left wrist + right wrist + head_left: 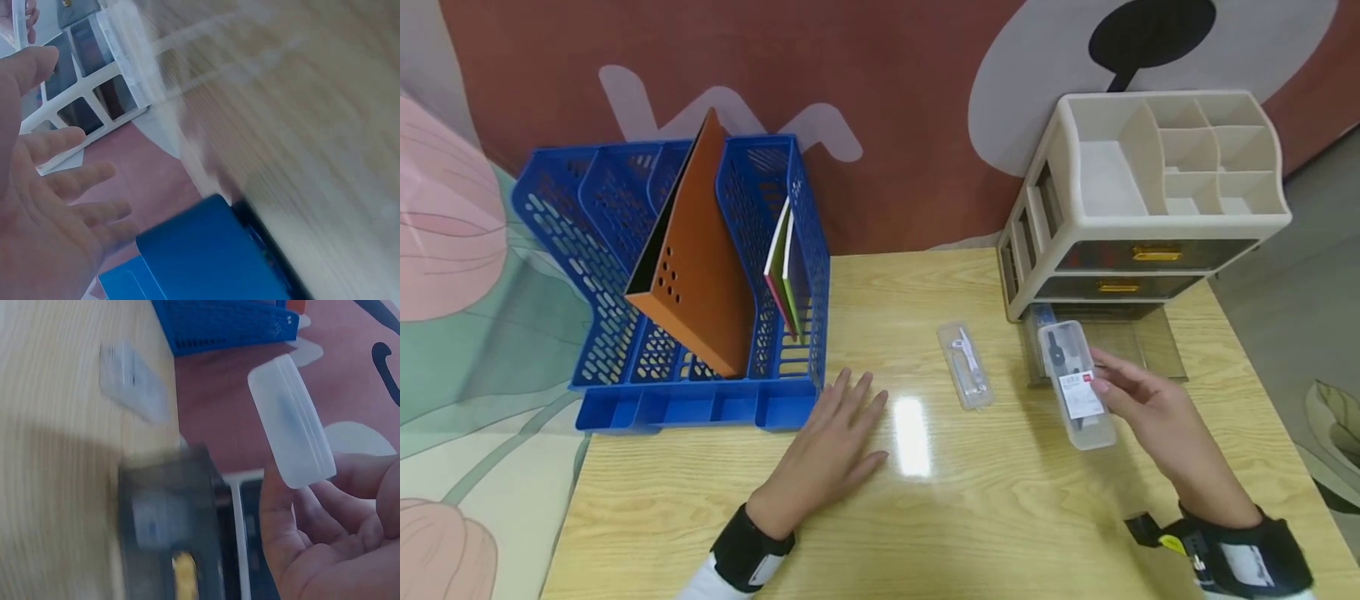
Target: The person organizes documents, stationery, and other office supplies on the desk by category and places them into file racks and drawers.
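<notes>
My right hand (1157, 417) pinches a clear plastic case (1067, 367) between thumb and fingers. A white label (1081, 395) is on the case, and dark slim tools show inside it. Below the case, the lowest drawer (1150, 337) of the white organizer (1180, 221) is pulled out, with another clear item (157, 520) inside. My left hand (827, 442) lies with fingers spread on the table, close to the front corner of the blue file rack (700, 400). Between the hands, a second clear case (966, 367) with a white tool in it lies on the table.
An orange folder (703, 267) leans in the blue rack, and thin booklets (784, 271) stand in its right slot. Two upper drawers with yellow handles (1156, 253) are closed. Patterned cloth (910, 125) hangs behind the wooden table (925, 533).
</notes>
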Tool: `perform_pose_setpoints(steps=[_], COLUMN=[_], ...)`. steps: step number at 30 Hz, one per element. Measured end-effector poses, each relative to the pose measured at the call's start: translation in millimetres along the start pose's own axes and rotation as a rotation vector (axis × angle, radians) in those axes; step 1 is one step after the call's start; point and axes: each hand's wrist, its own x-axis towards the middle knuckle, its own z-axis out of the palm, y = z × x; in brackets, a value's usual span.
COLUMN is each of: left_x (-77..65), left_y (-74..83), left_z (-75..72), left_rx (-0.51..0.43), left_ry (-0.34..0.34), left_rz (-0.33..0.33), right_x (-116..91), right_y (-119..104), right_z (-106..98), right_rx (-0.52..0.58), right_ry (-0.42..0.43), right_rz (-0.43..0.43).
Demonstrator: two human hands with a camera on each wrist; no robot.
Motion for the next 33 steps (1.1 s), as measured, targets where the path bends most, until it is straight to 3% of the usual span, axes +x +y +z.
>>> perform_pose_setpoints(steps=[4,16,23,30,33], left_x=[-3.0,-3.8,-4.3,-7.1,-8.6], left_y=[-5.2,-6.7,-8.3,-8.3,-8.8], left_z=[-2.6,-5.2,-5.1,-5.3,-5.5], left_rx=[0.017,0.057,0.093,0.092,0.100], left_ry=[-0.004,0.009,0.011,-0.021,-0.019], left_rz=[-0.002,0.061,0.098,0.101,0.101], right_x=[10.2,52.4,76.5,91.7,96.8], right_y=[0.8,7.2,8.9,15.1,19.7], right_z=[-19.1,-75.6,-79.9,-70.5,-65.7], right_rx=[-0.116,-0.329,-0.406,-0.450,-0.475], right_ry=[-0.038,-0.313,-0.276,-0.235,-0.181], right_rz=[0.010,0.141,0.080,0.019,-0.037])
